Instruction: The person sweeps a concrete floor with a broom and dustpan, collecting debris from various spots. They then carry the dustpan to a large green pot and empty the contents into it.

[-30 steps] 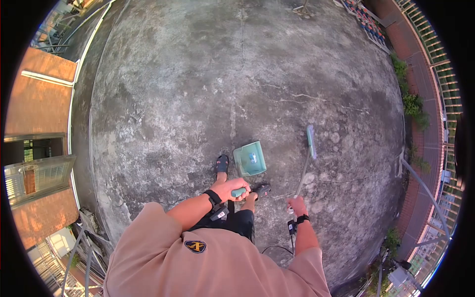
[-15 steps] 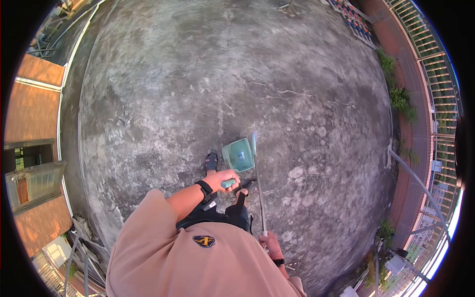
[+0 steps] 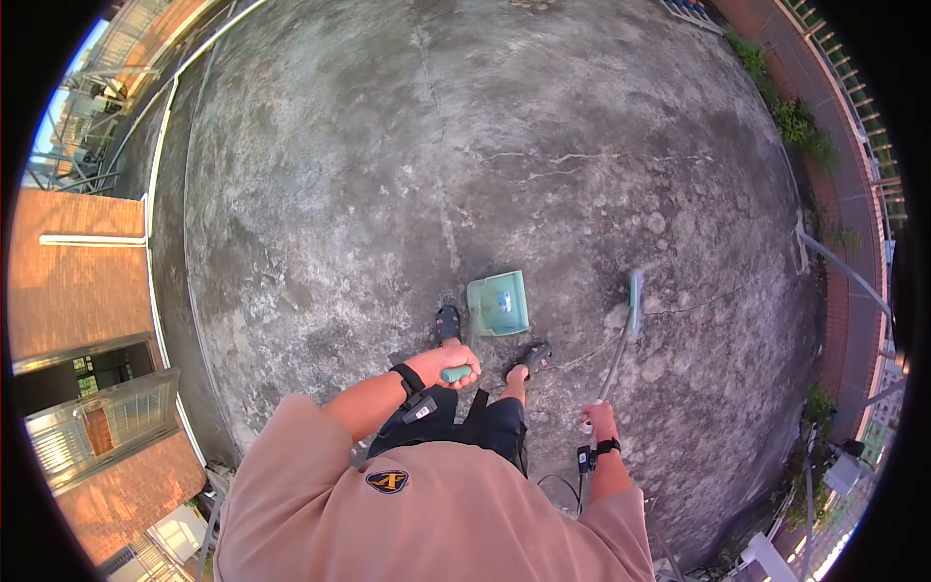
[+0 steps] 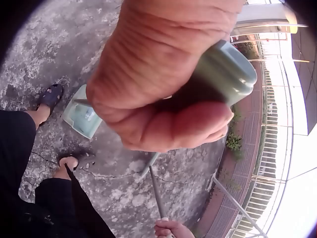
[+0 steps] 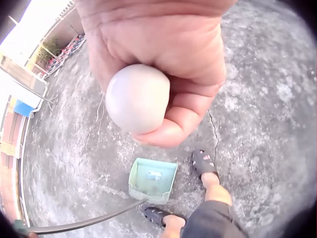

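Note:
My left hand (image 3: 444,365) grips the green handle end (image 4: 232,74) of a long-handled dustpan. The dustpan's pole (image 5: 94,222) runs down to its light green pan (image 3: 483,316), which sits on the concrete in front of the feet, with a blue-white patch in its middle. Out to the right, my right hand (image 3: 600,421) holds a broom by the top of its grey stick (image 3: 614,367). The stick's white rounded end (image 5: 137,99) pokes out of that fist. The broom head (image 3: 635,303), pale blue-green, is low over the floor to the right of the pan, apart from it.
Feet in dark clogs (image 3: 447,323) stand just behind and beside the pan. Cracked, stained concrete (image 3: 339,194) spreads all around. A brick wall with an open door (image 3: 107,427) lies left; plants (image 3: 790,126) and a railing line the right edge. A metal pole (image 3: 849,267) leans there.
The broom swung left to the pan's right edge half a second ago, and is now back out to the right with my right hand. The left hand keeps its grip on the dustpan handle.

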